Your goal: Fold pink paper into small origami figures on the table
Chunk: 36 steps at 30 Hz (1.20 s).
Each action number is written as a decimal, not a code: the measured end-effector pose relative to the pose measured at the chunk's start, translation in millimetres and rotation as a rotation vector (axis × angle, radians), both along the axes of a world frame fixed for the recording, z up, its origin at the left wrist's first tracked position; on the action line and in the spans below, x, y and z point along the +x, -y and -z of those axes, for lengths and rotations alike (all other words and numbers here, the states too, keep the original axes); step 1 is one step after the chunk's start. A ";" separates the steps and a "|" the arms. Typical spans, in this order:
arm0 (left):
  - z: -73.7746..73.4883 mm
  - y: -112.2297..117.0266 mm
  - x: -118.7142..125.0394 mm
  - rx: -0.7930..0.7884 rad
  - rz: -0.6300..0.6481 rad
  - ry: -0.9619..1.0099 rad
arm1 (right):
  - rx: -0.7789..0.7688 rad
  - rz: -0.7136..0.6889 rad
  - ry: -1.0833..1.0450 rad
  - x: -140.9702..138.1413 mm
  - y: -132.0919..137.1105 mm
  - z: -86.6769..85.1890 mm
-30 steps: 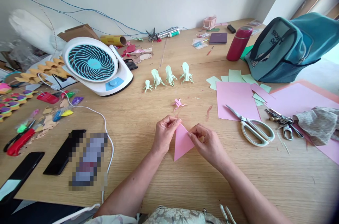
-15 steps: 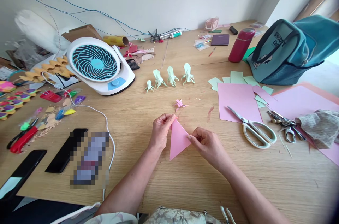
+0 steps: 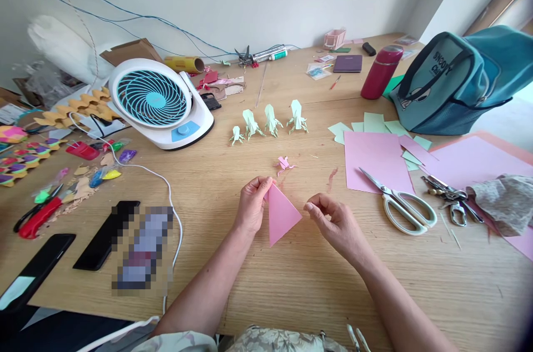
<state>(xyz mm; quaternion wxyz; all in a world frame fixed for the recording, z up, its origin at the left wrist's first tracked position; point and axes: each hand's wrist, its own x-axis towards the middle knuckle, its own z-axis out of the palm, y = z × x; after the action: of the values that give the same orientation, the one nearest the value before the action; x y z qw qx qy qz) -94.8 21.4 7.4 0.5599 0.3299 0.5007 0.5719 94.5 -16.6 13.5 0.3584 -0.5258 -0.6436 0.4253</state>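
Observation:
My left hand (image 3: pixel 251 205) pinches the upper corner of a folded pink paper triangle (image 3: pixel 283 214), which hangs above the table with one point downward. Just right of the paper's side corner is my right hand (image 3: pixel 333 223), its thumb and index finger closed together. A small gap shows between those fingertips and the paper; I see nothing in them. Beyond the hands lies a small folded pink paper figure (image 3: pixel 283 164). Farther back, several pale green origami figures (image 3: pixel 272 120) stand in a row.
To the right, white-handled scissors (image 3: pixel 402 206) overlap a pink paper sheet (image 3: pixel 368 155), near keys (image 3: pixel 452 194) and green paper pieces (image 3: pixel 373 121). A red bottle (image 3: pixel 381 73) and teal backpack (image 3: pixel 458 80) stand behind. Leftward are a fan (image 3: pixel 154 99), a white cable (image 3: pixel 166 191) and a black phone (image 3: pixel 106 235).
My right hand has let go of the paper triangle's side corner and moved slightly right and up. My left hand keeps its pinch on the paper. The view has shifted slightly.

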 end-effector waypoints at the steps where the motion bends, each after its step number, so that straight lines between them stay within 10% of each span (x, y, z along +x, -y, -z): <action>1: 0.5 1.0 1.2 -0.003 0.013 0.002 | -0.002 -0.019 0.003 -1.2 0.3 0.0; 36: 5.7 14.4 16.1 -0.111 0.302 0.039 | 0.032 0.084 -0.074 -10.7 2.3 9.5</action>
<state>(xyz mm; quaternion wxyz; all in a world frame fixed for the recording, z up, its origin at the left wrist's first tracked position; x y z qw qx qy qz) -78.7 7.0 1.7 0.6664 0.3587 0.4653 0.4591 83.8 -18.9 4.0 0.4080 -0.5303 -0.6140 0.4186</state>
